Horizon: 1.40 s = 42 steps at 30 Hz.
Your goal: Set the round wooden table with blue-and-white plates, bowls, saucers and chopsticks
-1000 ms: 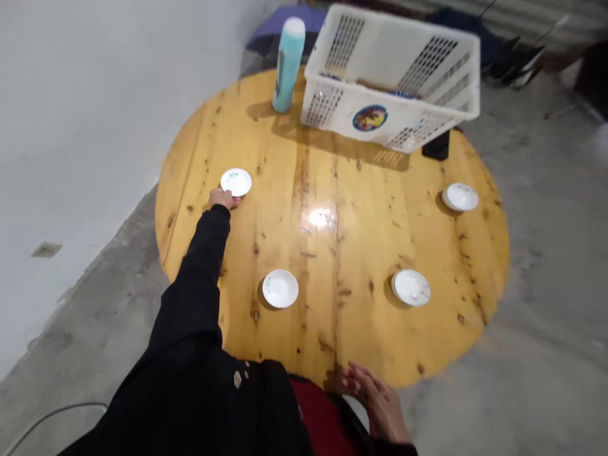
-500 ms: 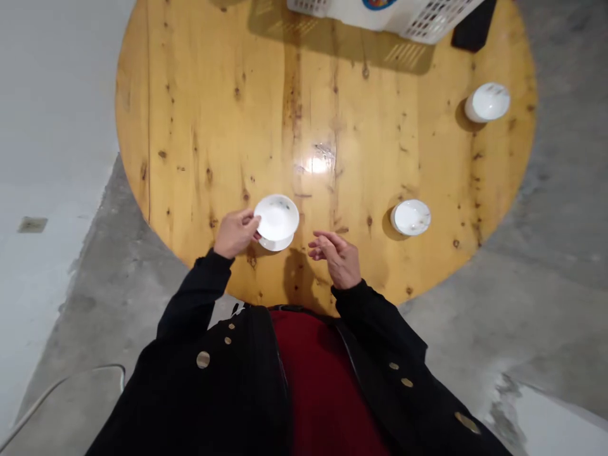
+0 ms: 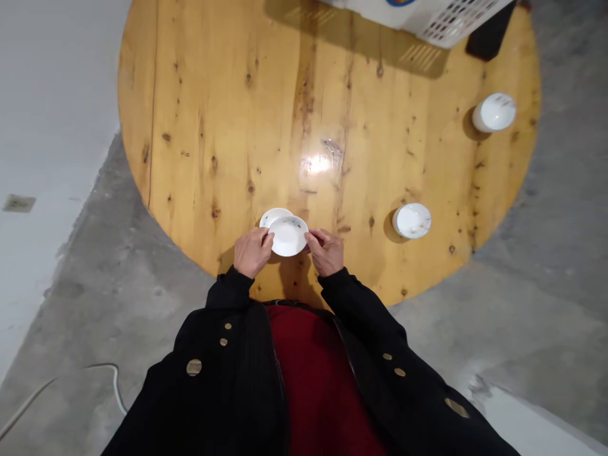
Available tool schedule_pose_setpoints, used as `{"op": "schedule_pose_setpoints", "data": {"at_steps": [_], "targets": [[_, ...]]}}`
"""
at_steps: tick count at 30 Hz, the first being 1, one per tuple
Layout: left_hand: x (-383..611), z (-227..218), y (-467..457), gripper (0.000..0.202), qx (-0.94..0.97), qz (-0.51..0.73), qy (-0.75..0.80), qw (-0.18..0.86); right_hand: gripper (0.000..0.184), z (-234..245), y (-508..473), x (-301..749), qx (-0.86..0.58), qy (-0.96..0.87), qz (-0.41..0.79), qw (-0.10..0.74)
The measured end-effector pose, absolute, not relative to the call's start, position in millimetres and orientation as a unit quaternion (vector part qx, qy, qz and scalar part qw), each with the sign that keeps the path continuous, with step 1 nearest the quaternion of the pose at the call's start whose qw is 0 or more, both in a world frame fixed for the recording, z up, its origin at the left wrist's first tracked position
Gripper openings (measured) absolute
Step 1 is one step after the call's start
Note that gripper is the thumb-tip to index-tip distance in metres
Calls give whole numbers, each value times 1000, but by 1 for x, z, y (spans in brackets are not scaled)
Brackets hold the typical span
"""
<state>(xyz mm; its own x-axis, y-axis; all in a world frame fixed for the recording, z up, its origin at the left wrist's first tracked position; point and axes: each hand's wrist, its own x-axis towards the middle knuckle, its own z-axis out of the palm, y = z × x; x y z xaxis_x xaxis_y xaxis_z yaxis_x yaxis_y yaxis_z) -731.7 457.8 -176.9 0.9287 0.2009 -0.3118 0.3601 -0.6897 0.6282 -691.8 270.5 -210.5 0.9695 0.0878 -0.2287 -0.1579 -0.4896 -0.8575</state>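
Note:
A shallow white plate [image 3: 288, 237] with a small floral mark near its rim is held between my two hands, above the near edge of the table. My left hand [image 3: 253, 251] pinches its left rim, thumb on top. On the opposite rim, my right hand [image 3: 326, 251] grips it with thumb and fingers. Behind and partly under this plate, a second white plate [image 3: 274, 215] shows its far edge; the rest of it is hidden.
The round wooden table [image 3: 213, 114] fills the middle. A white bowl [image 3: 411, 221] stands to the right, another white bowl [image 3: 494, 113] farther back. At the far side are a white plastic basket [image 3: 427, 22] and a black object [image 3: 491, 35]. A cable [image 3: 71, 373] lies on the floor.
The plate in my left hand has come toward me and slightly right, uncovering the far part of the plate beneath. My right hand has moved left and taken hold of its right rim.

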Motion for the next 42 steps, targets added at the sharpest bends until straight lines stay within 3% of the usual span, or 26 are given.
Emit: {"op": "schedule_pose_setpoints", "data": {"at_steps": [3, 28, 33, 42], "targets": [[-723, -183, 459, 15, 907, -108, 194, 358, 33, -219, 278, -681, -867, 2, 109, 486], [-711, -201, 469, 21, 913, -144, 209, 321, 33, -232, 293, -670, -922, -25, 97, 374], [-710, -202, 477, 25, 907, -129, 204, 344, 35, -235, 296, -670, -910, 4, 122, 397], [-700, -196, 480, 23, 918, -170, 179, 309, 21, -233, 305, -680, -852, 47, 190, 485]]}}
